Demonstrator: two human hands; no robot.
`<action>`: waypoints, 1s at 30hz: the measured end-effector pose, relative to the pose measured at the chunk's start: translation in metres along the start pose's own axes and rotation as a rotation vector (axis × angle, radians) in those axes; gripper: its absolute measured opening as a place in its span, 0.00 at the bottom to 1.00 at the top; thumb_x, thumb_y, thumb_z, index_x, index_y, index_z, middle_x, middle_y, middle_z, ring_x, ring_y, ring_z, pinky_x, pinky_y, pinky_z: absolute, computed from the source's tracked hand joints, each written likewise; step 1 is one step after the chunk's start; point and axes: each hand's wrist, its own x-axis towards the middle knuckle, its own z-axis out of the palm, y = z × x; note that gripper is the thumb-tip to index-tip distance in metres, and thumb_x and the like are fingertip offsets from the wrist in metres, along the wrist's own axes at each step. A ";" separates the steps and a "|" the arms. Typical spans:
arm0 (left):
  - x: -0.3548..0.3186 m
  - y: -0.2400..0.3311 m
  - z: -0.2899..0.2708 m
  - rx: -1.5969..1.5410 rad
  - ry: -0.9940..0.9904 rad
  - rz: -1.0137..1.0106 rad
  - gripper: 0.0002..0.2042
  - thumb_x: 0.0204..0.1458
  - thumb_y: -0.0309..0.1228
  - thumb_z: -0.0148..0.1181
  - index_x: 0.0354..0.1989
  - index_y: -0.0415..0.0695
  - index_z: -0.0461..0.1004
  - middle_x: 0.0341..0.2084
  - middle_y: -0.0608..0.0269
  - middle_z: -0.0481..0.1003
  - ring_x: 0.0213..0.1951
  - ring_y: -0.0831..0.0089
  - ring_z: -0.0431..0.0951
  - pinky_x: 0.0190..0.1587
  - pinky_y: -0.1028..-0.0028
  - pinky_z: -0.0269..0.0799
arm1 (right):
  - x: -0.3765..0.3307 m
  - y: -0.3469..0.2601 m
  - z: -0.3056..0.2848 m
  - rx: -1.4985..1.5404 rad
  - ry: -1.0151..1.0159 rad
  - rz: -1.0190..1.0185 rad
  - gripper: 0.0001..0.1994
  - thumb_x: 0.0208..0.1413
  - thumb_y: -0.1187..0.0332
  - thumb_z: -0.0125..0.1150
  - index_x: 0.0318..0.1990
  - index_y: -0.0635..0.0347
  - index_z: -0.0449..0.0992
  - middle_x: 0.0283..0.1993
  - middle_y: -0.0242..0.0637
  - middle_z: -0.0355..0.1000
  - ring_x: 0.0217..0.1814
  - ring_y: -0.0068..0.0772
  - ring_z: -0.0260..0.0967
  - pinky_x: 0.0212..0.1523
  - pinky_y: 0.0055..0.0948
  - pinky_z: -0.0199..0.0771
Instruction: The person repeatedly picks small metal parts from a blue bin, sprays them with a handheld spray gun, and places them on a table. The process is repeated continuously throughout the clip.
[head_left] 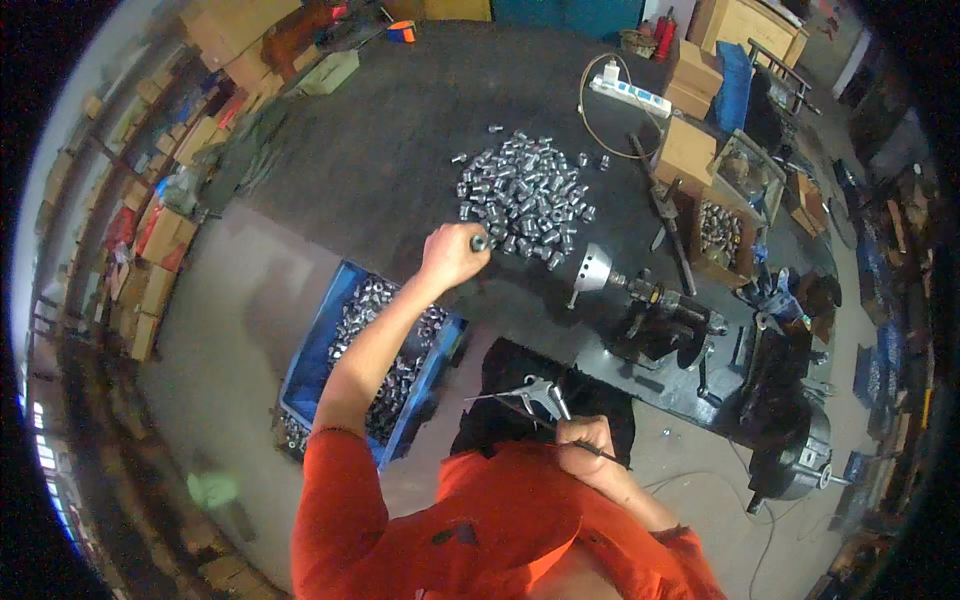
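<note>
My left hand [452,257] is closed around a small metal fitting [478,243], and only its round end shows past the fingers. It is beside the near left edge of a heap of shiny metal fittings [525,190] on the dark workbench [340,140]. Close to my body, my right hand [586,440] grips a silver air blow gun [538,392] whose thin nozzle points left. A dark hose runs from that hand. Below my left forearm stands a blue crate [318,335] full of similar metal parts, partly covered by the arm.
A bench-mounted machine with a pale drilled cone-shaped head [593,270] stands right of the heap. Farther right are cardboard boxes [685,150] and a box of small parts [722,235]. A white power strip [632,95] lies at the back. Shelves line the left side.
</note>
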 end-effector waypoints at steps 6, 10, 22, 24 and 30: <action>0.074 -0.020 -0.001 -0.180 0.072 -0.104 0.20 0.38 0.32 0.59 0.44 0.45 0.72 0.27 0.53 0.77 0.31 0.60 0.78 0.34 0.64 0.72 | -0.002 0.001 0.002 -0.056 0.009 0.062 0.06 0.35 0.77 0.48 0.13 0.62 0.60 0.13 0.35 0.54 0.15 0.28 0.53 0.18 0.28 0.48; 0.059 -0.022 -0.021 -0.606 0.115 -0.085 0.19 0.43 0.28 0.56 0.47 0.36 0.69 0.20 0.54 0.75 0.19 0.70 0.76 0.26 0.72 0.70 | -0.001 -0.006 0.002 -0.015 0.066 0.055 0.05 0.31 0.78 0.50 0.13 0.62 0.61 0.14 0.36 0.54 0.15 0.30 0.53 0.19 0.29 0.50; -0.177 -0.212 -0.009 -0.272 0.209 -0.483 0.16 0.39 0.22 0.54 0.40 0.38 0.74 0.22 0.53 0.76 0.25 0.69 0.77 0.32 0.73 0.71 | 0.018 -0.007 0.017 -0.142 -0.010 0.056 0.09 0.31 0.85 0.48 0.10 0.62 0.59 0.11 0.37 0.55 0.13 0.34 0.53 0.17 0.28 0.50; -0.187 -0.224 0.009 -0.168 -0.020 -0.696 0.19 0.40 0.29 0.55 0.44 0.42 0.73 0.31 0.47 0.76 0.35 0.56 0.77 0.40 0.66 0.72 | 0.017 -0.005 0.017 -0.167 0.002 0.070 0.09 0.32 0.85 0.48 0.11 0.62 0.59 0.11 0.37 0.55 0.13 0.34 0.53 0.18 0.28 0.51; -0.159 -0.200 0.041 0.361 -0.300 -0.649 0.17 0.45 0.33 0.54 0.46 0.48 0.70 0.33 0.50 0.75 0.39 0.56 0.76 0.40 0.59 0.72 | 0.004 0.012 0.018 -0.183 0.021 0.090 0.04 0.28 0.78 0.53 0.14 0.63 0.64 0.15 0.37 0.58 0.16 0.32 0.56 0.18 0.26 0.51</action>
